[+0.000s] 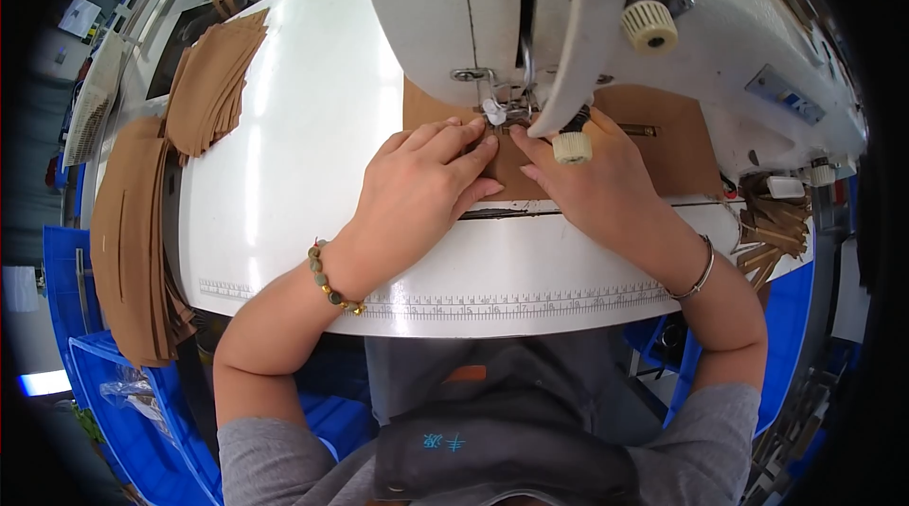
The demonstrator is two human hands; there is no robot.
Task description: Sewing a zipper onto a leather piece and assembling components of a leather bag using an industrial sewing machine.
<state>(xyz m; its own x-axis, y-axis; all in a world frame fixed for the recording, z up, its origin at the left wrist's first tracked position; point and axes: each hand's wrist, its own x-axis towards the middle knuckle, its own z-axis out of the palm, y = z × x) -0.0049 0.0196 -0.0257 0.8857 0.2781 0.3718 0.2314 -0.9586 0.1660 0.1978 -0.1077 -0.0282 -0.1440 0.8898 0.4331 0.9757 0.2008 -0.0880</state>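
Observation:
A flat brown leather-like panel [686, 151] lies under the presser foot [511, 112] of a white sewing machine [426, 18]. My left hand [412, 184] rests on the panel's left part, its fingers stretched toward the foot and the thumb apart. From the other side, my right hand [606, 179] lies on the panel, with fingertips close to the needle area; the machine head and a cream knob [572, 147] hide some of its fingers. Neither hand visibly grips anything. A narrow dark-edged slot [644, 130] shows in the panel beyond my right hand.
Stacked brown pieces [216, 80] lie on the white table [303, 127] at the far left, and a longer stack [128, 241] hangs at its left edge. Blue bins [104, 383] stand below. Brown strips [776, 222] lie at the right. A printed ruler [454, 303] runs along the front.

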